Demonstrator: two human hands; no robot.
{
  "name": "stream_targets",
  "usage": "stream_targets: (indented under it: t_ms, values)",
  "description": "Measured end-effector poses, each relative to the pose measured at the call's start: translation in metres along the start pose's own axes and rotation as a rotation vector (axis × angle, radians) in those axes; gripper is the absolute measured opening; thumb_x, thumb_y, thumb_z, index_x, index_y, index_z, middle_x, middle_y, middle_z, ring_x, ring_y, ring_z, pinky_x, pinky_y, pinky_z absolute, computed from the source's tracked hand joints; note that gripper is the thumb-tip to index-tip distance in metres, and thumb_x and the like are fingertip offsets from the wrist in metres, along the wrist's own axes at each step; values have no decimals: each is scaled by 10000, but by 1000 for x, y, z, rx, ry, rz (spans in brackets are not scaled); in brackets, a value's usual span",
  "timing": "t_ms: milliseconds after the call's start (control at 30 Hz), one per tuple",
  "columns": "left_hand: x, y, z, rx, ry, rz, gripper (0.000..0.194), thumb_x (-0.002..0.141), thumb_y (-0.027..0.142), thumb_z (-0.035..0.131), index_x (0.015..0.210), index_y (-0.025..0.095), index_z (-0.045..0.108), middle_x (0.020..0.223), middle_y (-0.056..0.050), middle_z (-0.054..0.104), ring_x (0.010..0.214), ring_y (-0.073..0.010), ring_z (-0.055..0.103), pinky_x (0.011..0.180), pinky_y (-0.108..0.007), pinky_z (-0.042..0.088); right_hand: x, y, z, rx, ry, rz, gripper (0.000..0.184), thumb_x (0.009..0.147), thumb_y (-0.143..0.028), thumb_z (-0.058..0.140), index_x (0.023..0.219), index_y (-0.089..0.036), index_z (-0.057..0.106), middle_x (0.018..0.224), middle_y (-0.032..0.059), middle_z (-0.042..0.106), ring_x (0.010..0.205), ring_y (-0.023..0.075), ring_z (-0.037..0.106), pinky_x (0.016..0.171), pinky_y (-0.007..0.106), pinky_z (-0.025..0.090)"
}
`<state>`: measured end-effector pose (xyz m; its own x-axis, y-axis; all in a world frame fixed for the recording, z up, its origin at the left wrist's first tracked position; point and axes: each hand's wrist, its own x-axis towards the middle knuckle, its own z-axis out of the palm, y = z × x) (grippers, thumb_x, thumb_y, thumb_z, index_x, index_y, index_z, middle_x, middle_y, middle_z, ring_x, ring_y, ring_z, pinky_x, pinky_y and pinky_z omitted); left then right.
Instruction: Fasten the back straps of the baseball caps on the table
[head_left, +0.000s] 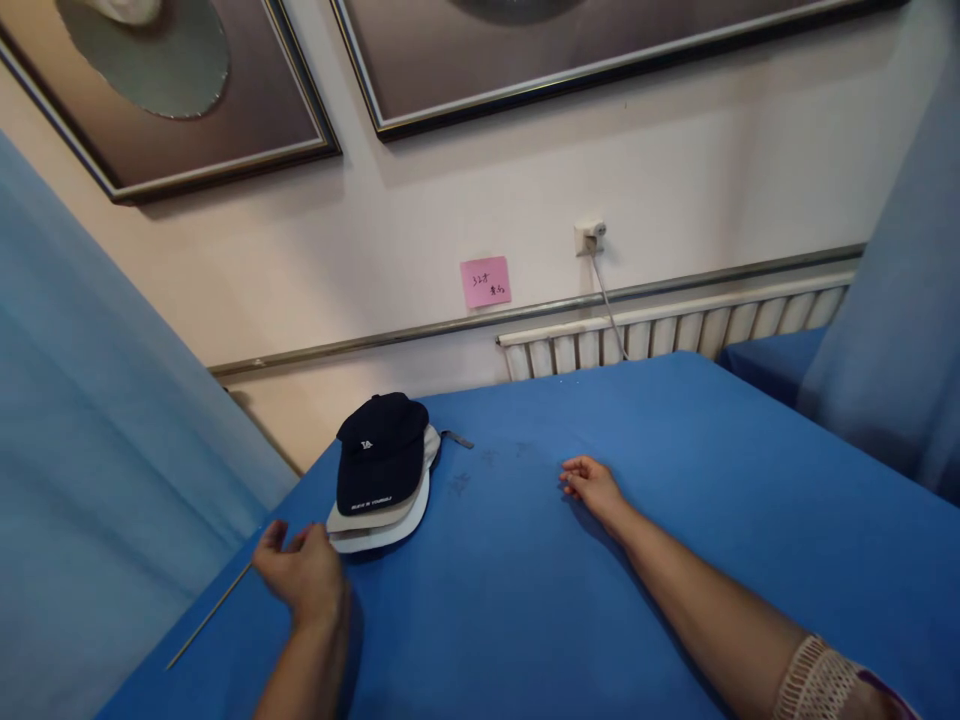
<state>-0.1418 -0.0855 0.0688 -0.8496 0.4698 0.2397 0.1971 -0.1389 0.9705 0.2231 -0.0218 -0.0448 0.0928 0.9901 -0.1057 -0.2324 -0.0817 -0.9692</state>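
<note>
A dark navy baseball cap (381,450) with small white lettering tops a stack on the blue table. Pale caps (386,530) show beneath it, brims towards me, and a grey strap (457,439) sticks out on the right. Just left of the brims, my left hand (300,572) hovers with thumb and fingers apart and bent. A thin stick (210,615) slants down-left from behind this hand; their contact is unclear. My right hand (594,487) is over the table's middle, right of the caps, its fingers loosely curled with gaps between them. I make out nothing in it.
The blue table (480,620) reaches back to a white radiator (667,330) and metal pipe (420,328). A cord (609,310) hangs from the wall socket (589,239). Blue curtains (97,430) flank both sides. A pink note (485,282) and framed pictures are on the wall.
</note>
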Motion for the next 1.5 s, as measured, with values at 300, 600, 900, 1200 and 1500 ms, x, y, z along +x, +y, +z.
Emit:
stream_targets:
  t_ms: [300, 600, 900, 1200, 1500]
  values:
    - [-143, -21, 84, 349, -1082, 95, 290, 763, 261, 562, 1004, 137, 663, 726, -38, 639, 645, -173, 583, 627, -291, 461, -1, 0, 2, 8, 10, -10, 122, 648, -122, 651, 750, -183, 624, 646, -1, 657, 496, 112, 571, 499, 221, 394]
    - [-160, -44, 114, 470, -1362, 320, 218, 777, 222, 533, 926, 155, 677, 818, -43, 672, 721, -170, 587, 709, -296, 450, -17, -5, 4, 144, 62, 81, 185, 760, -360, 643, 794, -179, 621, 754, 63, 695, 573, 142, 629, 515, 237, 446]
    - [-119, 55, 116, 29, -1182, 39, 327, 741, 427, 666, 922, 158, 623, 853, -64, 692, 640, -137, 606, 589, -254, 457, -33, -99, -15, 176, 146, -271, 674, 805, -792, 348, 641, -183, 587, 601, 44, 619, 492, 135, 549, 496, 255, 433]
    - [-99, 103, 128, -313, -918, 63, 592, 805, 673, 509, 495, 186, 376, 486, 20, 437, 429, -74, 364, 440, -224, 300, -33, -155, -14, 8, 129, -565, 730, 824, -808, 123, 509, -219, 420, 501, 17, 508, 431, 114, 451, 463, 255, 375]
    - [-80, 55, 180, -165, -875, -426, 651, 719, 808, 443, 525, 226, 224, 420, 60, 335, 344, -41, 201, 386, -205, 120, 43, -128, -27, -51, 314, -68, 696, 812, -819, 147, 456, -242, 306, 365, 6, 460, 282, 96, 329, 336, 248, 218]
